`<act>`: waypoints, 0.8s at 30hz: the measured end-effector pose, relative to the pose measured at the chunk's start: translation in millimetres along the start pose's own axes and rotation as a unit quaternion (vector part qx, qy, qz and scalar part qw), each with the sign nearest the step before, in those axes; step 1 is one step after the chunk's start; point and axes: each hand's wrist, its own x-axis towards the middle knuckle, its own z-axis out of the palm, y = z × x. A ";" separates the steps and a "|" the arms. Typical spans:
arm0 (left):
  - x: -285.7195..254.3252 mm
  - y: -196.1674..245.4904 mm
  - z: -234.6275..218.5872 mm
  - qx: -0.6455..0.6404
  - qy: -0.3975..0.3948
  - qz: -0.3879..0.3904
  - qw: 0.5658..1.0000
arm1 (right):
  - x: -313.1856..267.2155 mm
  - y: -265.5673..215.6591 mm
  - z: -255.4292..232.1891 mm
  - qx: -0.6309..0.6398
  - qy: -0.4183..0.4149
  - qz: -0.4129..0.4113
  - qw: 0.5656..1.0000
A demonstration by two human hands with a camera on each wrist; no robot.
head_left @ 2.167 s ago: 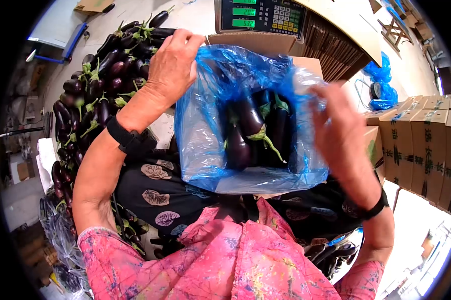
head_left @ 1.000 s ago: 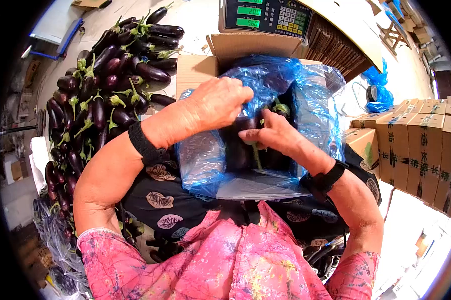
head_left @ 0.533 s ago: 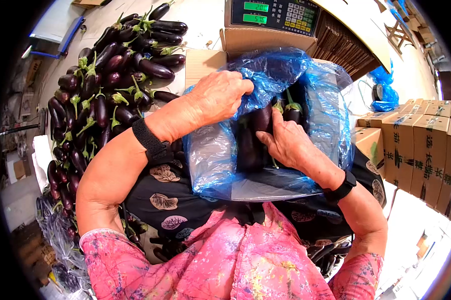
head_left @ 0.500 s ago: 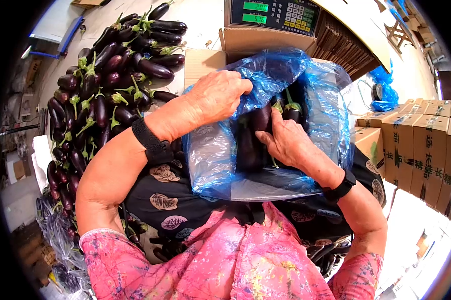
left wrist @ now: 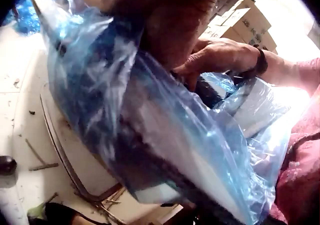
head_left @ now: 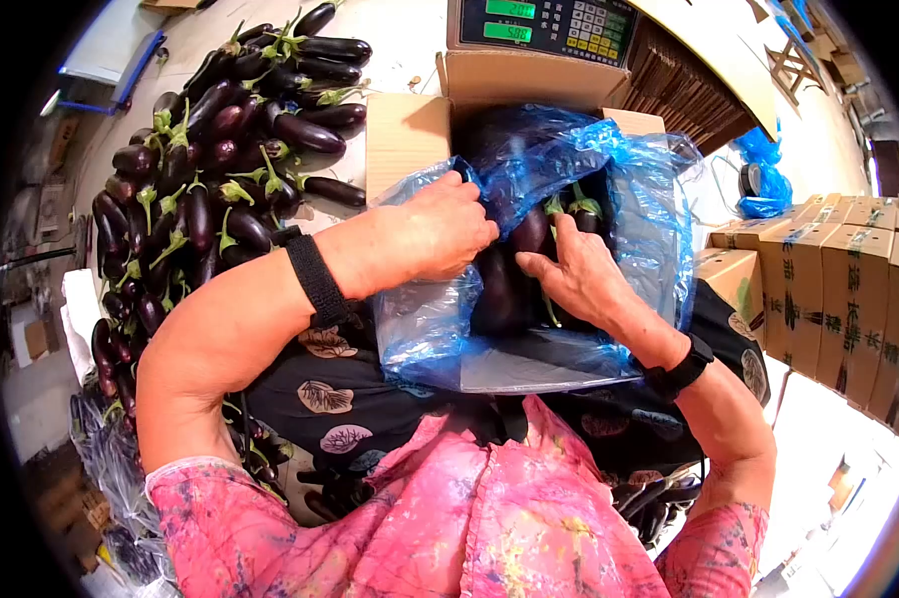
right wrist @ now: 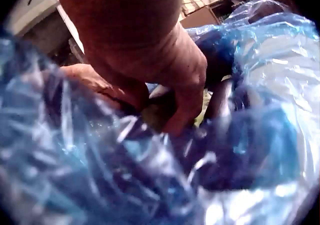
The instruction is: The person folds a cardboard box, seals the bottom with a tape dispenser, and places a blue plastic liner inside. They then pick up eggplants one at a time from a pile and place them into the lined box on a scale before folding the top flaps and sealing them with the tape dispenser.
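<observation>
A cardboard box [head_left: 410, 140] on the lap is lined with a blue plastic bag [head_left: 649, 199], and several dark eggplants [head_left: 501, 299] lie inside. My left hand [head_left: 440, 224] grips the bag's edge at the box's left side, fingers curled into the film. In the left wrist view the bag [left wrist: 165, 130] drapes below that hand. My right hand [head_left: 584, 269] is over the eggplants, thumb and forefinger spread and touching one near its green stem end; its other fingers are hidden. The right wrist view has this hand [right wrist: 155, 60] pointing down among eggplants, partly behind blue film.
A large heap of eggplants [head_left: 220, 169] lies on the left. A digital scale [head_left: 539, 28] stands behind the box, beside a stack of flattened cardboard [head_left: 679, 80]. Printed cartons [head_left: 818, 289] line the right side, with blue plastic [head_left: 763, 184] behind them.
From the box's sides, both hands came over the eggplants; the bag's far flap folded inward. Since half a second ago my left hand moved slightly lower, to the bag's left edge; the right stayed nearly in place.
</observation>
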 end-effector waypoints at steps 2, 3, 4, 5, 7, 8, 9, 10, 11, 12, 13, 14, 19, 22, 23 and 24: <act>0.6 0.2 -6.9 -0.012 -0.020 -0.008 1.000 | 0.3 -0.2 -0.8 -0.001 0.006 -0.006 1.000; 1.6 -1.0 -6.9 -0.011 -0.026 -0.009 1.000 | 1.7 -0.2 -1.9 0.005 0.003 0.000 1.000; 3.9 -2.1 -7.2 -0.009 -0.033 -0.010 0.999 | 3.1 1.1 -4.1 0.011 0.000 0.008 1.000; 6.3 -1.8 -7.1 -0.008 -0.039 -0.009 0.999 | 3.3 2.2 -5.8 0.017 -0.003 0.016 1.000; 9.3 0.7 -12.0 0.006 -0.062 -0.013 0.998 | 3.1 2.4 -8.4 0.035 -0.015 0.019 0.999; 10.2 1.3 -14.5 0.014 -0.074 -0.016 0.997 | 3.3 2.5 -8.9 0.045 -0.021 0.021 0.999; 10.8 2.8 -18.0 0.017 -0.084 -0.019 0.996 | 3.2 3.4 -8.3 0.066 -0.016 0.011 0.998; 11.8 4.2 -22.0 0.020 -0.093 -0.022 0.995 | 3.4 5.2 -7.2 0.087 -0.011 0.002 0.996; 13.3 5.4 -23.4 0.023 -0.103 -0.024 0.994 | 3.1 7.8 -6.0 0.108 -0.006 -0.006 0.994; 12.8 4.3 -21.5 0.011 -0.074 -0.018 0.997 | 2.4 10.8 -3.6 0.074 0.011 -0.027 0.997; 9.4 0.7 -18.4 0.000 -0.045 -0.014 0.999 | 2.6 12.9 -0.5 0.039 0.029 -0.049 0.998; 5.9 -2.8 -15.8 -0.011 -0.017 -0.012 1.000 | 3.6 12.3 1.5 0.004 0.045 -0.073 0.996; 0.2 -10.6 -9.2 -0.029 -0.022 0.001 0.999 | 1.1 -9.2 12.5 -0.139 -0.019 -0.066 0.988; -0.4 -18.0 -14.3 -0.062 -0.038 -0.006 0.997 | -1.3 -9.1 13.1 -0.140 -0.053 -0.077 0.986; -0.2 -20.6 -16.3 -0.077 -0.041 -0.009 0.996 | -3.6 -8.8 14.1 -0.138 -0.036 -0.080 0.987; -1.3 -23.4 -21.6 -0.131 -0.025 -0.008 0.991 | -5.6 -8.8 16.0 -0.137 -0.019 -0.082 0.987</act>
